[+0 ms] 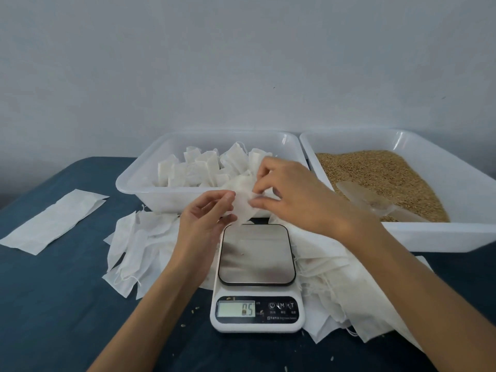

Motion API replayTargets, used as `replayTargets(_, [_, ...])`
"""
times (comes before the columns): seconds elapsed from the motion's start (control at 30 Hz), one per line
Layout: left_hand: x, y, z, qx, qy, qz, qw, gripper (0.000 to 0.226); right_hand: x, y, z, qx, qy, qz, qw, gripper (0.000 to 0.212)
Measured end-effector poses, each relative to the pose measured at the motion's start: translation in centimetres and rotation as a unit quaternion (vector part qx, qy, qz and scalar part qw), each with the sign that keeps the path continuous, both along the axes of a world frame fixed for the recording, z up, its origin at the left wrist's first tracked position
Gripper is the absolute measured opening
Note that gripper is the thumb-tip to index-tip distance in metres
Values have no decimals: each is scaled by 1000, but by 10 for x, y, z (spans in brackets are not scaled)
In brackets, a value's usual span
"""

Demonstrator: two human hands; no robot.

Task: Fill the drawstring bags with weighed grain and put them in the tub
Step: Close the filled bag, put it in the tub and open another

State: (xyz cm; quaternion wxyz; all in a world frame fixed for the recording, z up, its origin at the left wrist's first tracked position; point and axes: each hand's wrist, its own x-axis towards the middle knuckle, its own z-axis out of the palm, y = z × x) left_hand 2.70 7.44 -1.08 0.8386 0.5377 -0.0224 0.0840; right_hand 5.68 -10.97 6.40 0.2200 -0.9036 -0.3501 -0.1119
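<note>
translucent glossy plastic tub (126, 183), thin matt non-woven cloth bags (134, 245), brushed metal scale plate (256, 253), dark blue matt desk (53, 304)

Two hands hold one small white bag (243, 204) up in the air. The left hand (205, 216) pinches its near edge and the right hand (288, 194) pinches its top. Right under the fingers sits a scale (256, 277) with a shiny plate; its little screen reads 0.5. Just past the fingers is a white tub (150, 167) with filled bags (204, 167) standing in it. To the right of the fingers is another tub (440, 234) full of brown grain (375, 173), with a clear scoop (373, 201) lying on it. Flat empty bags (134, 245) lie on the blue table (53, 304) on both sides of the scale.
</note>
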Motion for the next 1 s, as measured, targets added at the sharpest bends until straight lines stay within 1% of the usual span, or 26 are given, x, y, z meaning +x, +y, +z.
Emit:
replayTargets(0.07, [-1,-1,-1,15,8,4,1000,14,0,-4,7,78,25,12,997,12])
replayTargets(0.13, [-3,-3,0,12,17,-29,999,17,-1,-7,13,136,49,20,989,14])
replayTargets(0.2, [-3,-3,-1,-12,23,-62,998,17,-2,-11,16,157,72,22,985,16])
replayTargets(0.23, [-2,-2,-1,-26,25,-69,997,15,-2,-12,16,161,79,21,984,16])
replayTargets(0.3, [0,0,-2,-40,29,-66,997,21,-1,-13,16,170,82,17,982,12])
replayTargets(0.37, [1,0,-4,-33,28,-51,998,25,0,-15,16,171,82,19,982,8])
replayTargets(0.47, [0,-2,-6,-23,11,-36,999,21,0,-18,14,141,119,44,982,7])
replayTargets(0.57, [-1,-2,-5,-17,-8,-27,999,19,1,-19,13,113,165,60,978,16])
replayTargets(0.67, [0,-2,-4,-34,-8,-23,999,20,6,-20,10,109,170,51,978,30])
replayTargets(0.7, [0,-2,-4,-41,-5,-24,999,22,7,-21,9,119,165,44,978,31])
replayTargets(0.8, [0,-3,-4,-48,10,-27,998,24,10,-26,10,149,138,26,979,21])
replayTargets(0.83, [0,-3,-4,-47,11,-27,998,23,10,-28,11,151,140,31,978,21])
replayTargets(1.0, [0,-4,-7,-40,8,-43,998,23,12,-26,10,115,188,62,973,39])
